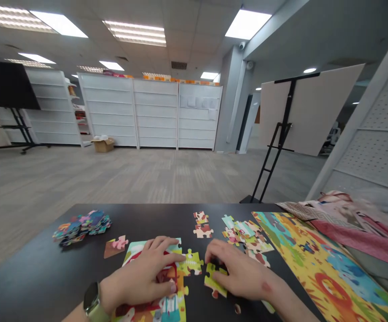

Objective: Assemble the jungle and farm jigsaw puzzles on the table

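Head view: the spread left hand [152, 270], if pressing unevenly, could skew the flat multicoloured cardboard puzzle [174, 308] while the right hand [239, 272] pinches a knobbed yellow-green cardboard piece [218, 287].

No text, label or number is legible here.

You've got two hands in frame: left hand [149, 268], right hand [239, 270]. One smartwatch [91, 297]. Puzzle stuff: one part-built picture [174, 306], two heaps, blue-ish heap [85, 226] and right-side heap [247, 235]; you can't count either, pieces overlap. Two brown-and-white pieces [203, 231] between heaps. One printed sheet [309, 259], one black screen [8, 85], one cardboard box [103, 145].
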### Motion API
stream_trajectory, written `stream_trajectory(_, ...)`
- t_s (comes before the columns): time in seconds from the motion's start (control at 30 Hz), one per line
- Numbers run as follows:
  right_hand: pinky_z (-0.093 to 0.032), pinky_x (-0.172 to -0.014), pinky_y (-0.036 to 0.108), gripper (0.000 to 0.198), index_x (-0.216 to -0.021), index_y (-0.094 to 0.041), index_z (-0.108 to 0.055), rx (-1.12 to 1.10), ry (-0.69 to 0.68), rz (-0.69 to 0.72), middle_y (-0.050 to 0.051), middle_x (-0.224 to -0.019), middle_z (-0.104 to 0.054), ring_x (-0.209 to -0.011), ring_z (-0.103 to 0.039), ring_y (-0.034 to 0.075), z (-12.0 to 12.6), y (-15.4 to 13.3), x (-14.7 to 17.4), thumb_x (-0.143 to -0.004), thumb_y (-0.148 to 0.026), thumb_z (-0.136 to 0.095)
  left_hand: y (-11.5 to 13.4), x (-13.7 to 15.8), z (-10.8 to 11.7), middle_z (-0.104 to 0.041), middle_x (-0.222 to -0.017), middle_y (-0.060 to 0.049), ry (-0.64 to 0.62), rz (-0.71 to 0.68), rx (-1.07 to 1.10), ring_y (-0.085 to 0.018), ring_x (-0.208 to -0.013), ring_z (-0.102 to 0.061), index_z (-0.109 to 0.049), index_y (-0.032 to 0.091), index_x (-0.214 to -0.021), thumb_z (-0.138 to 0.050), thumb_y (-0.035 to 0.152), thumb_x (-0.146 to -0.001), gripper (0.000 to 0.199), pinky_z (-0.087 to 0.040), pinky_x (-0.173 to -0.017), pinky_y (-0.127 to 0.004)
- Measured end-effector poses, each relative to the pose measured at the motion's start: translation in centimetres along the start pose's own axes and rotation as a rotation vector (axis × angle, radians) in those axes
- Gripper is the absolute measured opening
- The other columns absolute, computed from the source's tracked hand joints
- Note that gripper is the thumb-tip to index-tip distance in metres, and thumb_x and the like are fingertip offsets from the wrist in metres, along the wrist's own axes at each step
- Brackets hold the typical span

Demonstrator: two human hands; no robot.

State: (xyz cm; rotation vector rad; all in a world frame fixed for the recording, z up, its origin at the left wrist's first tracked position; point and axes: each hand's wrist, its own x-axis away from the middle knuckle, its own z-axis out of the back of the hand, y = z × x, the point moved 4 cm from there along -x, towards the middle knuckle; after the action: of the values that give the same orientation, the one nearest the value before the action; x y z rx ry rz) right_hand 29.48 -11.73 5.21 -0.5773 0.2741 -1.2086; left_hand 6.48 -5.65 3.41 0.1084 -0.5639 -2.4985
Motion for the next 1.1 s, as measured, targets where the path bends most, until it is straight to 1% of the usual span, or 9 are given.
stream_trajectory(0.03,-0.042,-0.087,0.029,0.027,-0.100,-0.024,-0.060,0.013,0.009,-0.030,0.001,-0.110,-0.060,-0.102,-0.057,0.020,0.0,0.0,0.0,-0.075,-0.021,-0.069,0.0,0.0,0.0,-0.041,-0.153,-0.004,0.001,0.002,0.001,-0.039,-0.140,-0.033,-0.051,0.044,-0.141,-0.072,0.037,-0.082,0.063,-0.029,-0.114,-0.061)
stream_trajectory(0.1,-0.043,-0.086,0.031,0.039,-0.098,-0.024,-0.060,0.039,-0.003,-0.082,0.001,-0.108,-0.060,-0.103,-0.057,0.024,-0.2,0.0,0.0,-0.065,-0.030,-0.080,0.1,-0.1,0.2,-0.042,-0.153,-0.004,0.000,0.004,0.002,-0.039,-0.140,-0.034,-0.052,0.044,-0.140,-0.072,0.038,-0.081,0.062,-0.030,-0.114,-0.060)
stream_trajectory(0.17,-0.043,-0.086,0.032,0.041,-0.098,-0.024,-0.060,0.060,-0.027,-0.084,0.002,-0.108,-0.059,-0.104,-0.057,0.025,-0.5,-0.1,0.1,-0.063,-0.027,-0.080,0.2,-0.1,0.3,-0.042,-0.152,-0.004,0.002,0.002,0.003,-0.038,-0.139,-0.035,-0.053,0.043,-0.139,-0.073,0.039,-0.081,0.061,-0.031,-0.114,-0.059)
stream_trajectory(0.37,-0.042,-0.085,0.028,0.040,-0.100,-0.024,-0.057,0.014,-0.014,0.059,0.000,-0.108,-0.059,-0.099,-0.057,0.020,-1.8,-1.7,0.1,-0.063,-0.014,-0.069,0.3,0.0,0.3,-0.043,-0.153,-0.005,0.028,-0.003,0.000,-0.039,-0.138,-0.036,-0.055,0.043,-0.138,-0.075,0.038,-0.079,0.063,-0.031,-0.113,-0.060)
stream_trajectory(0.53,-0.042,-0.088,0.027,0.037,-0.100,-0.024,-0.061,-0.036,-0.026,0.150,0.000,-0.104,-0.061,-0.098,-0.057,0.019,-3.0,-2.6,-0.6,-0.066,-0.014,-0.072,0.3,0.0,0.2,-0.042,-0.153,-0.005,0.043,-0.012,-0.010,-0.039,-0.138,-0.037,-0.055,0.043,-0.138,-0.075,0.039,-0.078,0.063,-0.032,-0.113,-0.060)
stream_trajectory(0.63,-0.043,-0.090,0.029,0.041,-0.102,-0.024,-0.062,-0.038,-0.009,0.132,0.001,-0.109,-0.061,-0.102,-0.057,0.021,-2.5,-2.3,-0.8,-0.065,-0.022,-0.081,0.4,0.1,0.3,-0.042,-0.153,-0.005,0.031,-0.007,-0.016,-0.039,-0.138,-0.037,-0.054,0.043,-0.138,-0.074,0.040,-0.080,0.061,-0.032,-0.113,-0.060)
stream_trajectory(0.77,-0.043,-0.090,0.031,0.052,-0.102,-0.024,-0.063,-0.018,0.009,0.037,0.002,-0.111,-0.061,-0.105,-0.057,0.024,-1.5,-1.3,-0.6,-0.058,-0.033,-0.089,0.4,0.2,0.3,-0.042,-0.154,-0.006,0.025,-0.010,-0.008,-0.039,-0.139,-0.036,-0.053,0.043,-0.140,-0.074,0.039,-0.080,0.063,-0.030,-0.112,-0.062)
stream_trajectory(0.97,-0.044,-0.084,0.030,0.037,-0.098,-0.023,-0.063,0.022,-0.002,0.057,0.001,-0.102,-0.062,-0.096,-0.058,0.022,-2.0,-1.4,-0.4,-0.067,-0.030,-0.081,0.4,0.2,0.3,-0.042,-0.153,-0.007,0.030,-0.003,-0.004,-0.039,-0.138,-0.037,-0.054,0.042,-0.139,-0.073,0.039,-0.080,0.062,-0.030,-0.112,-0.063)
stream_trajectory(1.1,-0.045,-0.081,0.029,0.032,-0.096,-0.023,-0.061,0.022,0.052,0.081,0.001,-0.100,-0.062,-0.091,-0.058,0.020,-1.5,-1.5,-0.4,-0.069,-0.029,-0.077,0.3,0.1,0.3,-0.043,-0.152,-0.007,0.050,-0.022,-0.004,-0.039,-0.137,-0.038,-0.055,0.041,-0.138,-0.073,0.039,-0.079,0.061,-0.031,-0.112,-0.061)
